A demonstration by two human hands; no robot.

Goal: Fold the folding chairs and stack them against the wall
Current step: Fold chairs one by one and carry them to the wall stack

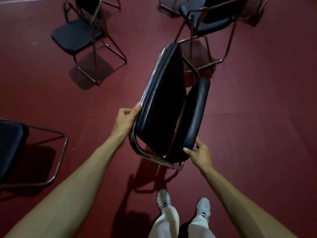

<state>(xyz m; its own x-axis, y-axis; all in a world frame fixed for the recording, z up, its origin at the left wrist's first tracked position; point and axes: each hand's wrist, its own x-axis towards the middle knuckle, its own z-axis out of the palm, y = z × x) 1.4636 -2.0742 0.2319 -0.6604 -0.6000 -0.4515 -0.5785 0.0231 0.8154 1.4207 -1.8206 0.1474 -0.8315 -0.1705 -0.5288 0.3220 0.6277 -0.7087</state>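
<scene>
A black padded folding chair [164,100] with a chrome frame is held up off the red floor in front of me, nearly folded, its seat pad close against the backrest pad [193,121]. My left hand [126,120] grips the chrome frame along the seat's left edge. My right hand [199,154] pinches the lower corner of the backrest pad, thumb on the front. The chair's legs point away from me.
Unfolded black chairs stand around: one at upper left [77,35], one at upper right [211,21], one at the left edge [13,146], another frame at the top [169,6]. My white shoes [183,205] stand on the red floor [257,134] below the chair.
</scene>
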